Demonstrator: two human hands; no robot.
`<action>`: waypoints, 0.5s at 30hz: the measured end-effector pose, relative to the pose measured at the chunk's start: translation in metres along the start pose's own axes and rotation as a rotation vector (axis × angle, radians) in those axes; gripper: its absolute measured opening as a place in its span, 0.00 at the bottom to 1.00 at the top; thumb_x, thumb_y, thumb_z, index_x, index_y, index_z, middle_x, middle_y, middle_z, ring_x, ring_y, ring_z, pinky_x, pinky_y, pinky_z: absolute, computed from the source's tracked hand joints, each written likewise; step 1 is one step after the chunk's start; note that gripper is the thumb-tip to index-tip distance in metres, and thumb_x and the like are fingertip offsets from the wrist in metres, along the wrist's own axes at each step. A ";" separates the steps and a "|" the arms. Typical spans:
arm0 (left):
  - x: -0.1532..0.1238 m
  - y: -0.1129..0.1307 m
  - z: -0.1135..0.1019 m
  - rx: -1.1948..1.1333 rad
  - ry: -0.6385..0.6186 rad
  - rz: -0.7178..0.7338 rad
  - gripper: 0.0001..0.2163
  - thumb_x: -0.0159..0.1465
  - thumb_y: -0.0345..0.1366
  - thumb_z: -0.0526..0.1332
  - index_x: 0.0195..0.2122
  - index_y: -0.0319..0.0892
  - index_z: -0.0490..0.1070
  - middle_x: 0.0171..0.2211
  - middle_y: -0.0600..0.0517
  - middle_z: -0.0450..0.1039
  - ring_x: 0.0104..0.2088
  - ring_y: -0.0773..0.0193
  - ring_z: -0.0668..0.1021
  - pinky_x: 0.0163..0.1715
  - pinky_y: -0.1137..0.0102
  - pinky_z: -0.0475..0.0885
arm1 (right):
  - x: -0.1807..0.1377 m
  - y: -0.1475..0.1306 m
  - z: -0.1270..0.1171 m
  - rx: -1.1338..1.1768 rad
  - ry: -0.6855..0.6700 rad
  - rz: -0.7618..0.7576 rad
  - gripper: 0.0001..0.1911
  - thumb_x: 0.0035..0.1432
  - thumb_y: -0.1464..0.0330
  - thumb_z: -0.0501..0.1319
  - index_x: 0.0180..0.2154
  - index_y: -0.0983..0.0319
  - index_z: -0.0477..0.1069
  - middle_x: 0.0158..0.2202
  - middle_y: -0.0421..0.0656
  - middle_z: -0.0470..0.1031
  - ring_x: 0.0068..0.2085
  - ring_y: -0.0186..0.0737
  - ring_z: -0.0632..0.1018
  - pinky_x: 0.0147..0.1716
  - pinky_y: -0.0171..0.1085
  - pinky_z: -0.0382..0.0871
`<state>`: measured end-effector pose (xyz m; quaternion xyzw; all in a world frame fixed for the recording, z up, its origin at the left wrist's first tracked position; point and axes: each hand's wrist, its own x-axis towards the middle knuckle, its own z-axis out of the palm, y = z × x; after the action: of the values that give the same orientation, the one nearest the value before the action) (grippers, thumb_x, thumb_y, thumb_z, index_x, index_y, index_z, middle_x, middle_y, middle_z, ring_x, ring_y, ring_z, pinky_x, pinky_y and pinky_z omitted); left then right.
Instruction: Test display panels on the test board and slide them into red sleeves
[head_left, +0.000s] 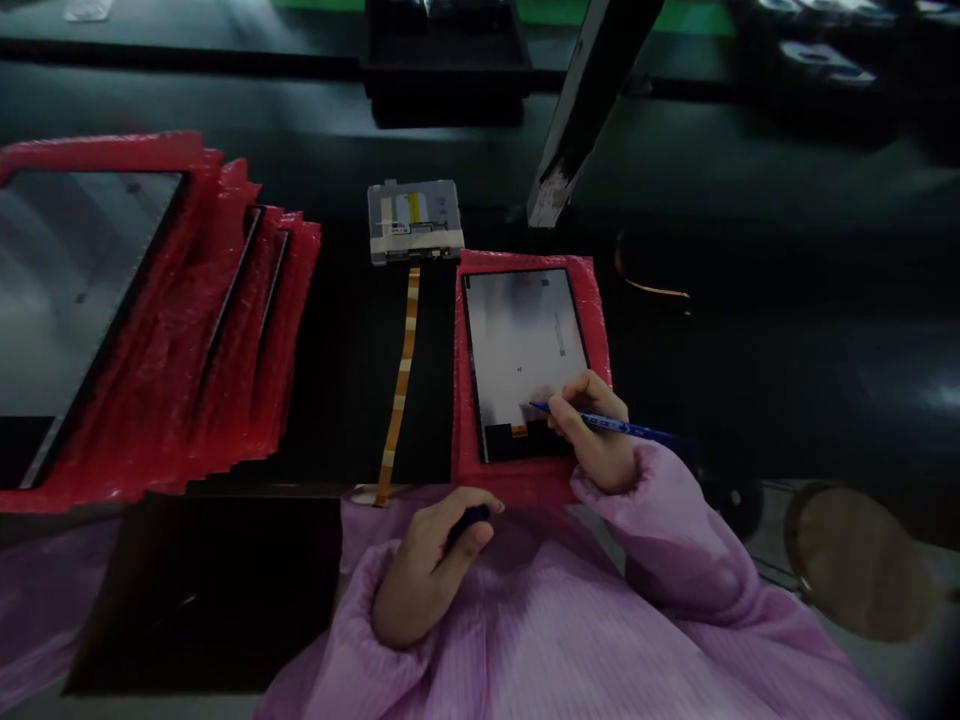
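Observation:
My right hand (592, 430) grips a blue pen (607, 425), whose tip rests on the lower part of a grey display panel (521, 345). The panel lies on a red bubble-wrap sheet (469, 440) in front of me. My left hand (435, 560) is closed on a small dark object, seemingly the pen cap (469, 520), just below the red sheet's near edge. Both arms wear pink sleeves.
A fanned stack of panels in red bubble wrap (225, 330) fills the left. A small circuit board (414, 220) with an orange ribbon cable (401, 380) lies left of the panel. A dark slanted post (577, 110) stands behind; a round stool (855, 560) is at right.

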<state>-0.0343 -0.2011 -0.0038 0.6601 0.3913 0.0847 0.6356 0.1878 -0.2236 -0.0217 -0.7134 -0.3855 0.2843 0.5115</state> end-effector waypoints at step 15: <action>0.002 -0.006 -0.001 -0.085 -0.027 0.038 0.15 0.66 0.47 0.54 0.40 0.44 0.74 0.37 0.51 0.76 0.40 0.65 0.76 0.42 0.75 0.69 | 0.001 -0.003 0.002 -0.167 0.033 0.020 0.19 0.56 0.61 0.59 0.18 0.61 0.58 0.16 0.37 0.63 0.20 0.29 0.63 0.21 0.31 0.58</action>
<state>-0.0364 -0.1996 -0.0094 0.6410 0.3661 0.1042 0.6665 0.1858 -0.2208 -0.0198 -0.7622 -0.3921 0.2444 0.4535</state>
